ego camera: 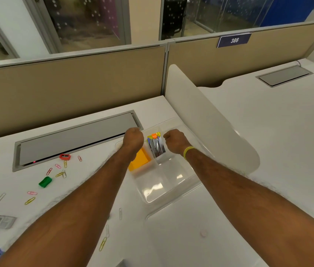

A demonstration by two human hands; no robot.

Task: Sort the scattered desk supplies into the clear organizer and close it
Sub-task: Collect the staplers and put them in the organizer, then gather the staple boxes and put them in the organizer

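Plastic is what I am dealing with: the clear organizer (pixel 171 182) sits on the white worktop (pixel 190 237) straight ahead of me, close against the curved white divider (pixel 210 122). Its near compartments are bare. Pens (pixel 156 146) stand in one far compartment, with an orange pad (pixel 140 160) in the one to their left.

I judge the organizer light, stiff and slick-walled, and likely to skate on the smooth worktop if pushed from one side. I would therefore take it by the rim on both sides at once. A clear panel beyond the pens may be its lid, though I cannot make it out well. If it is the lid, it should be thin and springy, and best pressed down at the corners.

My left hand (pixel 134 140) hovers over the organizer's far left edge and my right hand (pixel 174 141) over the far right, with the pens between them. I see only knuckles and the backs of my hands. The fingers curl away out of sight, so I cannot tell whether they grip the rim, the panel or nothing.

Paper clips (pixel 49 171), a small green item (pixel 45 182) and a red sharpener (pixel 65 156) lie loose well off to the left. They look light and fiddly to pinch off a flat surface.
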